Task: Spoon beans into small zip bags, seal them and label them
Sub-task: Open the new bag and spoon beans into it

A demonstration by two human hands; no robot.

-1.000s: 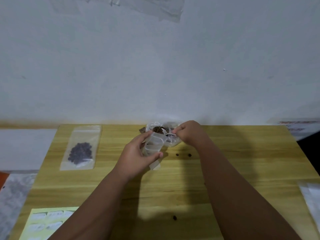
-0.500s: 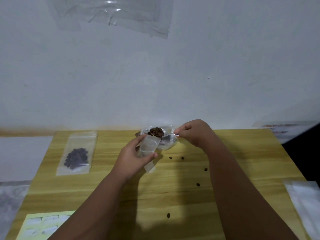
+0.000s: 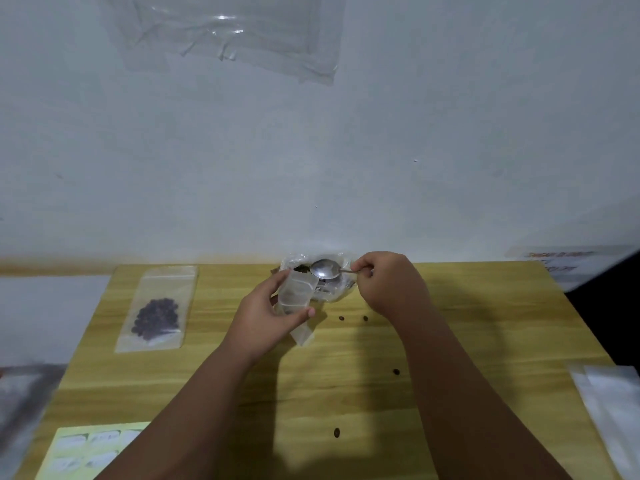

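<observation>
So: bag 1 (image 3: 156, 308) filled, 10 o'clock | L hand (image 3: 266, 320) grips bag 2 (image 3: 296, 292), looks empty | R hand (image 3: 384, 282) pinches spoon (image 3: 325, 269) | fill+seal+label left.

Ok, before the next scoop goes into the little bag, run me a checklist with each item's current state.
1. Grip on small zip bag by left hand, mouth open: ok.
2. Grip on spoon by right hand: ok.
3. Load in spoon: not ok, bowl looks empty.
4. No loose beans on table: not ok, four lie scattered.
5. Reach to label sheet: probably ok, it lies at the near left corner.
</observation>
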